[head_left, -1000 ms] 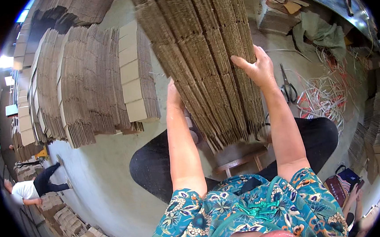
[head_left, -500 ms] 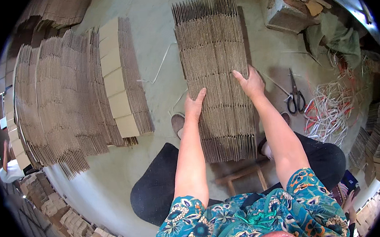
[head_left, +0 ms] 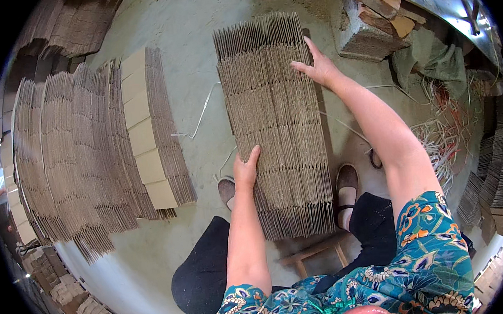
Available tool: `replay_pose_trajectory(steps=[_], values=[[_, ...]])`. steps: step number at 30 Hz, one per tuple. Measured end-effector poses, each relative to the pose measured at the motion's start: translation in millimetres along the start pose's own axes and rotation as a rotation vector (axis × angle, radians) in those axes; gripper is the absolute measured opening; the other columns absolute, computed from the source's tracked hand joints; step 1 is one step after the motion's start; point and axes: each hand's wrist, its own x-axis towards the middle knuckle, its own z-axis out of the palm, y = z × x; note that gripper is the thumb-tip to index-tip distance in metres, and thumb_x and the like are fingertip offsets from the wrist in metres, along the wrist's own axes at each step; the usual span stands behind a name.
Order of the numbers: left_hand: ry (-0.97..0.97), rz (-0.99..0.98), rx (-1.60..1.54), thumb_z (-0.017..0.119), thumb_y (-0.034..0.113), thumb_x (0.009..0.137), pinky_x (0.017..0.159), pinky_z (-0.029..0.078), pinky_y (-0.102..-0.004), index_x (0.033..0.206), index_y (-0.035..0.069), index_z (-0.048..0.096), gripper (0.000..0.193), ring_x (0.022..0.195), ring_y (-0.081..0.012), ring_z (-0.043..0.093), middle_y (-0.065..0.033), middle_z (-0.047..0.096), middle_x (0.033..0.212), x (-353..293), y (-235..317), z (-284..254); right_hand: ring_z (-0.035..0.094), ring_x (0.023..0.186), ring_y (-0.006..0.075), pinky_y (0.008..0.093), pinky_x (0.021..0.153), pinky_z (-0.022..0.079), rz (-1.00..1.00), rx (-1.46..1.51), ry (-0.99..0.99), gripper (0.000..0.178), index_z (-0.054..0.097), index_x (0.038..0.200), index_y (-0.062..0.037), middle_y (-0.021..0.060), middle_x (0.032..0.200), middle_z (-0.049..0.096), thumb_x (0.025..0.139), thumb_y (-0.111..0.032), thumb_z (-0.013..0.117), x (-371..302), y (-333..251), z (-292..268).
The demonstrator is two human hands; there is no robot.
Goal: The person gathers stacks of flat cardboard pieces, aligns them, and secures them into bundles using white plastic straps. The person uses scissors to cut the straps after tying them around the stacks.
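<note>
A long block of cardboard pieces (head_left: 278,120), packed together on edge, lies on the floor between my feet. My left hand (head_left: 245,168) holds its left side below the middle, thumb on top and the other fingers hidden down the side. Farther up, my right hand (head_left: 320,70) is on the right side near the far end, its thumb over the top edge and a finger along the side. A white strap (head_left: 206,110) lies loose left of the block, and another strap (head_left: 347,126) runs out on the right. Beside my right forearm, part of the black scissors' handle (head_left: 374,159) shows.
More rows of upright cardboard (head_left: 82,151) stand to the left, with a paler-faced row (head_left: 144,129) nearest me. A concrete block (head_left: 366,41) is at the far right, with a tangle of straps (head_left: 437,138) nearer. A low wooden stool (head_left: 316,253) is between my legs.
My right hand has slid away from me along the block to near its far end. My left hand stays at the left side, a little nearer me. The view has shifted.
</note>
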Motion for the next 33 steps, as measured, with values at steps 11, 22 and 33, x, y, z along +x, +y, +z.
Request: replay_pose_trajectory(steps=[11, 22, 33], values=[[-0.059, -0.022, 0.041, 0.063, 0.04, 0.082, 0.091, 0.041, -0.0331, 0.116, -0.005, 0.055, 0.057, 0.102, -0.0228, 0.057, -0.0137, 0.061, 0.113, -0.8, 5.9, -2.5, 0.044, 0.121, 0.0363, 0.0411, 0.099, 0.038, -0.168, -0.046, -0.014, 0.077, 0.027, 0.141, -0.0208, 0.0175, 0.134, 0.044, 0.08, -0.054, 0.059, 7.5, 26.9, -3.6], [-0.003, -0.063, 0.016, 0.067, 0.037, 0.08, 0.086, 0.044, -0.0328, 0.11, -0.007, 0.058, 0.054, 0.096, -0.0226, 0.06, -0.0151, 0.064, 0.106, -2.6, 14.9, -4.2, 0.056, 0.092, 0.0327, 0.0406, 0.079, 0.044, 0.0, 0.005, 0.323, 0.048, 0.056, 0.092, -0.0048, 0.0139, 0.099, 0.058, 0.082, -0.051, 0.058, 44.7, 26.7, -6.2], [0.004, -0.055, 0.031, 0.067, 0.033, 0.08, 0.085, 0.045, -0.0324, 0.108, -0.007, 0.058, 0.05, 0.093, -0.0225, 0.061, -0.0149, 0.065, 0.103, -3.6, 15.9, -5.0, 0.056, 0.093, 0.0316, 0.0413, 0.078, 0.045, 0.076, 0.041, 0.376, 0.031, 0.056, 0.092, -0.0096, 0.0102, 0.105, 0.057, 0.077, -0.034, 0.066, 62.5, 24.7, 4.9]])
